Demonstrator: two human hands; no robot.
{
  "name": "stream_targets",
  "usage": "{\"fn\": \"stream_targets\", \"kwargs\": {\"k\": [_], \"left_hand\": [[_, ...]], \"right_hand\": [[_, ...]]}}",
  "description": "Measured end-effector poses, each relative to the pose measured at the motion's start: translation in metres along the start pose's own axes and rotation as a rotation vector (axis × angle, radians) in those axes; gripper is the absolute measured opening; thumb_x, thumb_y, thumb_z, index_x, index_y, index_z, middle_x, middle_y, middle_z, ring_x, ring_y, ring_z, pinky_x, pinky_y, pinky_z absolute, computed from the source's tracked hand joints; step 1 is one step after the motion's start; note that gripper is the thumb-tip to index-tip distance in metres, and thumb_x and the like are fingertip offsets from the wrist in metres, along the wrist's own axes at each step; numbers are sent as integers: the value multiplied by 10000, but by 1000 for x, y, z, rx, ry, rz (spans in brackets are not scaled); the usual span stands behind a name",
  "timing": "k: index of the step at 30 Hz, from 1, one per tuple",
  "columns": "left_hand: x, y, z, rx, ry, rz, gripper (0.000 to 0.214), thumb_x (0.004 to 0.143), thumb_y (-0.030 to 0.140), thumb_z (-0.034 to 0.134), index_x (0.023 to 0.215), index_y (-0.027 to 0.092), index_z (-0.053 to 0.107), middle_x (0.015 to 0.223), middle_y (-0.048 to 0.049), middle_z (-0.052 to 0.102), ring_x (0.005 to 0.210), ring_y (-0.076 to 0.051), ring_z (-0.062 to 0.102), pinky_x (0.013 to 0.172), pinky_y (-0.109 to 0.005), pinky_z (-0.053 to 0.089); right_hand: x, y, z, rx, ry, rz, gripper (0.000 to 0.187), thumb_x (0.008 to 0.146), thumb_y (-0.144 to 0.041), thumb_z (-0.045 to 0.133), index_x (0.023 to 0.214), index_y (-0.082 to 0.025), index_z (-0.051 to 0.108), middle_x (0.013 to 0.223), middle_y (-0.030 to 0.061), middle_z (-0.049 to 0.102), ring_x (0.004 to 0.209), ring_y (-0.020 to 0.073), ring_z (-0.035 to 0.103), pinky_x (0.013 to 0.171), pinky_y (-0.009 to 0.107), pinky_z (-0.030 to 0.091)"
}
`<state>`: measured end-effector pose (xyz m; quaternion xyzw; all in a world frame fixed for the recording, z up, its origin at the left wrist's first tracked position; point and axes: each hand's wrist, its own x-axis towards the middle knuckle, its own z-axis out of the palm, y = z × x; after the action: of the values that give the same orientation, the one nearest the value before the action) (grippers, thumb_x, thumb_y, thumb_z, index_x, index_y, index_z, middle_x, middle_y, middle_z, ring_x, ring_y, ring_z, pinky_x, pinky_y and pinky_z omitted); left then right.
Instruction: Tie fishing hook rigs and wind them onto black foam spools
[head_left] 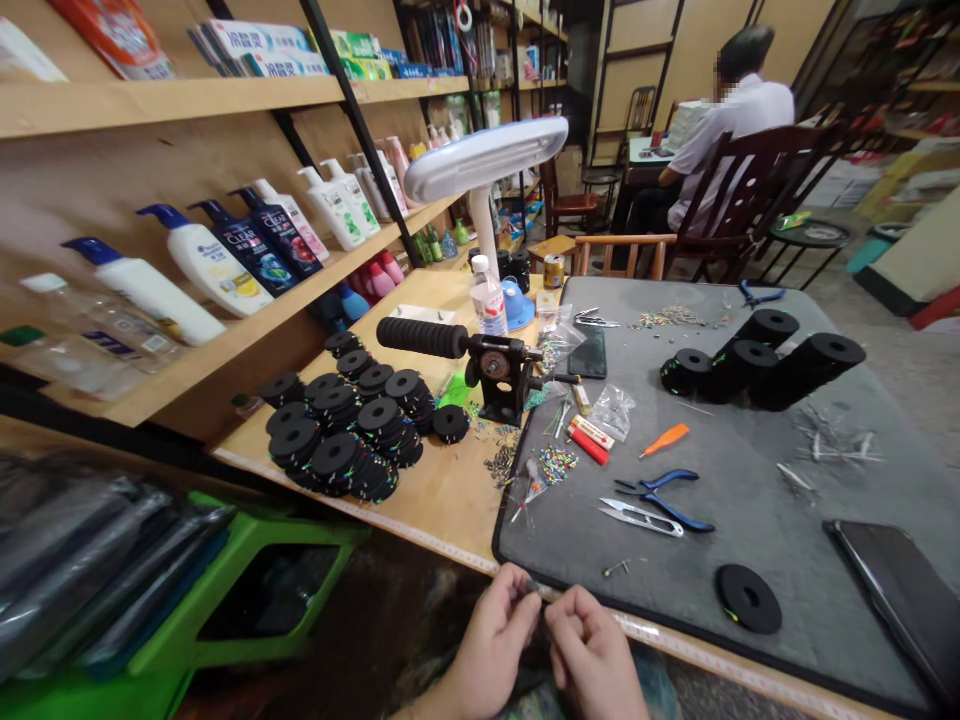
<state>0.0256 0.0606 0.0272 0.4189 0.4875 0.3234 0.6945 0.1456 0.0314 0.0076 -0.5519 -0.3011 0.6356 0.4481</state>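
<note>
Both of my hands are together at the table's front edge. My left hand [499,625] has its thumb and fingers pinched around a small dark item that I cannot make out. Close beside it, my right hand [589,640] is also closed in a pinch, and whatever its fingertips hold is too small to name. On the grey mat [555,540] ahead lie thread snips [641,517] and blue-handled pliers [667,490]. A black foam ring [748,598] with a bit of yellow-green on its edge rests to the right.
A black hand-crank winder [502,375] stands mid-table, beside stacked foam rings [337,460]. Colored beads [553,463], a red lighter [589,445] and an orange tool [665,438] lie about. A phone [896,590] is at right. A lamp [487,160] overhangs; a seated person [739,130] is behind.
</note>
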Motion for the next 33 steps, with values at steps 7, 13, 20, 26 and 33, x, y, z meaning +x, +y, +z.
{"fn": "stream_targets", "kwargs": {"k": [7,13,20,26,33], "left_hand": [[-3,3,-2,195,39,88,274,831,446,569,794,183,502,746,8,507,726,-145,467,685,-256,375],[-3,0,-3,244,27,118,244,842,418,562,808,179,530,774,-14,541,755,-163,492,714,-266,386],[-2,-1,-1,74,-6,49,282,799,447,619,793,181,525,709,25,496,682,-129,440,661,-248,353],[-2,1,1,10,-23,-2,295,771,446,652,797,188,513,673,47,460,629,-106,399,597,-227,320],[0,2,2,-48,-48,-40,381,739,524,651,778,189,474,622,72,402,541,-77,327,497,-216,249]], "right_hand": [[2,2,0,12,-11,-50,459,763,-653,567,719,-203,484,380,-113,393,354,62,277,383,183,169],[1,-3,0,1,-31,-71,459,784,-636,557,861,-185,527,377,-119,390,355,72,279,385,181,170],[4,0,3,195,-27,-12,428,741,-607,636,767,-209,484,349,-133,381,331,56,220,376,179,128],[3,-7,4,248,2,9,433,708,-593,679,736,-199,501,347,-138,352,350,50,195,399,178,133],[4,-4,4,234,10,5,416,734,-585,659,732,-199,506,347,-136,345,352,56,188,401,187,136]]}}
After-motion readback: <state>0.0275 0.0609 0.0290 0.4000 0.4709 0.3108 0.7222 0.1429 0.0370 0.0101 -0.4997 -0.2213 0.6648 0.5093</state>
